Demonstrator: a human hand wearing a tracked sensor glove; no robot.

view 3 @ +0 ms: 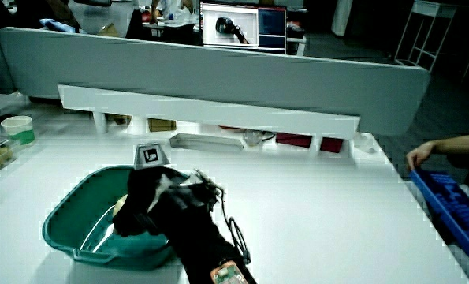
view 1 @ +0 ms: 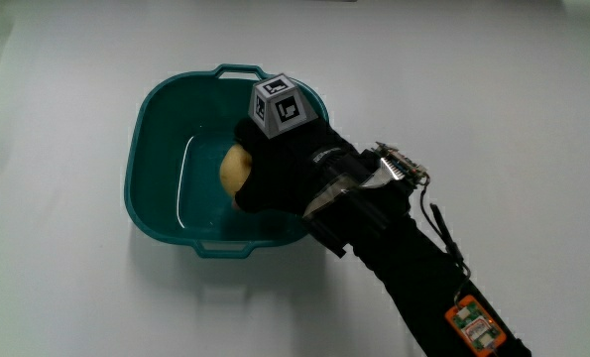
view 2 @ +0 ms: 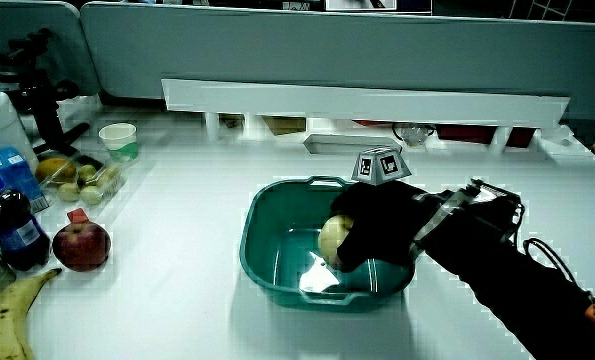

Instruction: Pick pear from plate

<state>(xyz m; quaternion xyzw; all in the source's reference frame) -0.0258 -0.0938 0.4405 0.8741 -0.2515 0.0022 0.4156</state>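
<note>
- The pale yellow, rounded pear (view 1: 234,169) sits inside the teal plastic basin with moulded handles (view 1: 156,119), which serves as the plate here; it lies against the curled fingers of the hand, on the side away from the forearm, and only part of it shows past the glove.
- In a side view the pear (view 2: 333,237) appears low in the basin (view 2: 267,235), close to its floor; whether it rests on the floor or is raised off it cannot be told.
- The black-gloved hand (view 1: 280,169) wraps the pear: the fingers (view 2: 349,255) bend down and round the fruit, closed on it rather than spread, with the glove covering most of its upper surface.
- The hand reaches down into the basin over the rim nearest the forearm, knuckles up, with the small patterned grey cube (view 1: 278,104) on its back facing upward.
- In a side view the hand (view 3: 139,201) is seen from its back, and the pear shows only as a pale sliver (view 3: 120,207) at the finger side.
- The black-sleeved forearm (view 1: 413,273) runs from the basin's rim toward the person, carrying a small circuit board (view 1: 402,165) with thin wires at the wrist and an orange tag (view 1: 473,325) nearer the person.
- The basin stands on the white table (view 1: 493,89).
- Well apart from the basin, in a side view, a red apple (view 2: 81,245) and a yellow banana (view 2: 15,315) lie near the table's edge, with a dark cola bottle (view 2: 7,225) just beside the apple.
</note>
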